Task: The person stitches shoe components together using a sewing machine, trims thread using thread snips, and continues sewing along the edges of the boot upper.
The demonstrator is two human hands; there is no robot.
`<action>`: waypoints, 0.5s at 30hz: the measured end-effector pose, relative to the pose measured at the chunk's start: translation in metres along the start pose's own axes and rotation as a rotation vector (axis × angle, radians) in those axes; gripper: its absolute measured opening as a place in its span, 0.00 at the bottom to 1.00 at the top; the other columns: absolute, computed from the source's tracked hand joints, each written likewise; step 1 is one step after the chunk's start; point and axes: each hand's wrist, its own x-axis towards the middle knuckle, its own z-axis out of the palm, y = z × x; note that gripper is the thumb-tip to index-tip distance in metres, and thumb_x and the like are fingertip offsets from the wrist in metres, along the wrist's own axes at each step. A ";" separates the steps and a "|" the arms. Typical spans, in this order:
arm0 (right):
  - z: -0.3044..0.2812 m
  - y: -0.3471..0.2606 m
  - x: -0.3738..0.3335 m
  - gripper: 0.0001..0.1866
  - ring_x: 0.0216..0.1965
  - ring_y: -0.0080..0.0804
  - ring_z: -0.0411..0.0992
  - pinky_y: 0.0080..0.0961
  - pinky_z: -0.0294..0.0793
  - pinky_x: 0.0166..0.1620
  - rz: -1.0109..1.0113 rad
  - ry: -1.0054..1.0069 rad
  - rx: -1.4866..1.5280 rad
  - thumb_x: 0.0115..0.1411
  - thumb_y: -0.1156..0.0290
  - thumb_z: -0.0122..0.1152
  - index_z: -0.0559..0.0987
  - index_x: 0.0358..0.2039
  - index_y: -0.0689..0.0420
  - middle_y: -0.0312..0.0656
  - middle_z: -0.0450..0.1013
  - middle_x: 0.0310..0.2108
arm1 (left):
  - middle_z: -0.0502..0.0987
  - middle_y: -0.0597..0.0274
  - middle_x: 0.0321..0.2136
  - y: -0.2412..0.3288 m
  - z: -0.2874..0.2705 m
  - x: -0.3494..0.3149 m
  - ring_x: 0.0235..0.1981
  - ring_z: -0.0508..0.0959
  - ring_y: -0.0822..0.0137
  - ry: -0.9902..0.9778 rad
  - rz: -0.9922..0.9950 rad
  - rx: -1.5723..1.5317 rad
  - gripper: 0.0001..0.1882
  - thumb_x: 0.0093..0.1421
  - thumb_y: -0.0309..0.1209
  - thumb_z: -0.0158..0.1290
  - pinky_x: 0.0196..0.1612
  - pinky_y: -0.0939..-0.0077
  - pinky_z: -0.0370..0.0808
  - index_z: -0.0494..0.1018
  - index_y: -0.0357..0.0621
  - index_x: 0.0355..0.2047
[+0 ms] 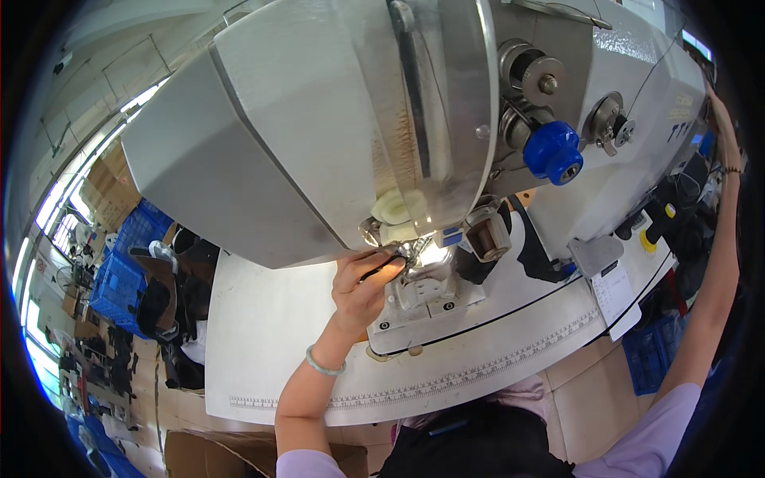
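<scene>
Probably light and limp, the dark piece (382, 268) is pinched in the left fingers (390, 274) (an edge hold suits it); the right hand's (723, 127) grip I can't tell.

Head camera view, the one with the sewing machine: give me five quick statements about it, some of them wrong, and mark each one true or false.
1. The left hand is at the needle area of the sewing machine. True.
2. The large round knob on the machine's head is red. False: the knob is blue.
3. A pale bangle circles the left wrist. True.
4. A ruler scale runs along the table's edge nearest the person. True.
5. The right forearm lies flat across the table. False: the right forearm is raised along the picture's right side.
</scene>
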 end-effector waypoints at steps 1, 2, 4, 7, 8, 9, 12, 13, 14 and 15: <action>0.035 0.031 -0.013 0.23 0.13 0.20 0.54 0.18 0.53 0.16 0.050 -0.034 0.088 0.59 0.46 0.51 0.74 0.23 0.55 0.31 0.58 0.12 | 0.73 0.62 0.31 0.006 -0.007 0.005 0.36 0.73 0.60 -0.039 -0.002 0.062 0.16 0.40 0.16 0.61 0.38 0.74 0.72 0.77 0.42 0.31; 0.024 0.043 0.000 0.23 0.13 0.20 0.54 0.18 0.53 0.16 0.060 -0.030 0.138 0.59 0.46 0.51 0.74 0.23 0.55 0.31 0.58 0.12 | 0.73 0.62 0.31 0.009 -0.009 0.008 0.35 0.73 0.60 -0.045 0.010 0.078 0.16 0.40 0.17 0.61 0.38 0.74 0.72 0.77 0.42 0.31; -0.055 0.027 0.058 0.23 0.13 0.20 0.53 0.18 0.52 0.16 -0.023 0.019 0.048 0.59 0.46 0.51 0.74 0.25 0.54 0.30 0.58 0.12 | 0.73 0.62 0.30 -0.004 -0.008 -0.009 0.35 0.73 0.61 0.015 0.008 0.001 0.16 0.39 0.17 0.61 0.37 0.74 0.72 0.77 0.42 0.31; -0.061 0.070 0.058 0.21 0.12 0.18 0.51 0.17 0.48 0.16 -0.039 0.021 0.016 0.59 0.45 0.50 0.76 0.30 0.50 0.29 0.56 0.12 | 0.73 0.62 0.30 -0.001 -0.008 -0.004 0.33 0.73 0.60 -0.016 0.014 0.039 0.16 0.40 0.17 0.61 0.36 0.74 0.72 0.77 0.42 0.32; -0.072 0.071 0.054 0.20 0.12 0.17 0.50 0.17 0.47 0.16 -0.056 0.032 -0.005 0.59 0.45 0.50 0.76 0.32 0.49 0.28 0.55 0.12 | 0.73 0.62 0.30 -0.001 -0.007 -0.003 0.33 0.73 0.61 -0.015 0.016 0.035 0.16 0.40 0.17 0.61 0.36 0.74 0.72 0.77 0.42 0.32; -0.083 0.070 0.047 0.20 0.12 0.17 0.49 0.17 0.46 0.16 -0.078 0.045 -0.031 0.59 0.44 0.50 0.77 0.34 0.48 0.27 0.55 0.12 | 0.73 0.62 0.30 -0.002 -0.006 -0.004 0.33 0.72 0.61 -0.009 0.017 0.025 0.16 0.40 0.17 0.61 0.36 0.74 0.72 0.77 0.42 0.32; 0.029 0.096 -0.043 0.20 0.12 0.15 0.46 0.16 0.42 0.16 -0.055 -0.013 -0.021 0.59 0.44 0.49 0.78 0.39 0.44 0.26 0.53 0.12 | 0.73 0.62 0.30 0.004 -0.018 0.002 0.34 0.72 0.61 -0.064 0.006 0.129 0.15 0.40 0.17 0.60 0.35 0.74 0.72 0.77 0.42 0.32; 0.067 0.064 -0.126 0.21 0.12 0.14 0.45 0.16 0.41 0.16 -0.064 -0.008 -0.035 0.59 0.43 0.49 0.79 0.41 0.43 0.25 0.52 0.12 | 0.73 0.62 0.30 0.006 -0.014 0.002 0.34 0.72 0.61 -0.072 0.008 0.133 0.15 0.40 0.17 0.60 0.35 0.74 0.72 0.77 0.42 0.32; 0.032 0.045 -0.120 0.21 0.12 0.14 0.44 0.16 0.40 0.16 -0.120 0.038 -0.088 0.59 0.43 0.49 0.79 0.43 0.42 0.24 0.52 0.12 | 0.73 0.63 0.32 0.005 -0.006 0.002 0.35 0.73 0.61 -0.037 0.002 0.047 0.17 0.39 0.15 0.58 0.37 0.74 0.71 0.78 0.43 0.32; 0.028 0.040 -0.128 0.21 0.12 0.13 0.46 0.16 0.42 0.16 -0.119 -0.002 -0.066 0.59 0.43 0.49 0.79 0.42 0.41 0.25 0.53 0.12 | 0.74 0.64 0.34 0.002 -0.005 0.000 0.36 0.73 0.61 -0.021 -0.019 0.006 0.20 0.38 0.13 0.55 0.38 0.73 0.71 0.79 0.45 0.33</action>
